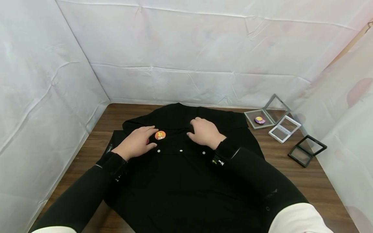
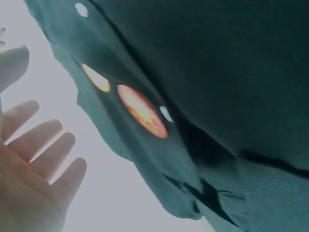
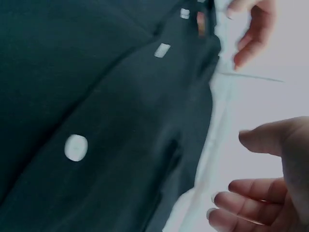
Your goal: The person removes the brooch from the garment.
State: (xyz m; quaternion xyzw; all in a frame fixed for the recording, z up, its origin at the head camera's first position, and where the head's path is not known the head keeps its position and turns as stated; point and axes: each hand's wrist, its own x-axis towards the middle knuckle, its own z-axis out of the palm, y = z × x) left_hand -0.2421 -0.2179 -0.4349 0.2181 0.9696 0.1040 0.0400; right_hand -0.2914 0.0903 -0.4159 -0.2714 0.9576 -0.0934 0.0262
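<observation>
A black buttoned garment [image 1: 180, 184] lies spread on the wooden table, with several white buttons [image 1: 181, 150] in a row. On it sits a round orange badge [image 1: 160, 135] with a yellow figure, just right of my left hand [image 1: 137, 142]. A red-edged badge [image 2: 142, 111] also shows in the left wrist view; in the head view that hand mostly hides it. My left fingers are spread and hold nothing. Above the garment's upper right part, my right hand [image 1: 205, 132] has loosely bent fingers, with nothing between thumb and fingers in the right wrist view.
At the right, a grey-green mirror case [image 1: 250, 117] stands unfolded with a purple and yellow badge [image 1: 259, 120] in it. A white folding mirror [image 1: 285, 128] and a black one [image 1: 303, 154] stand beside it. White sheeting [image 1: 186, 87] encloses the table's back and sides.
</observation>
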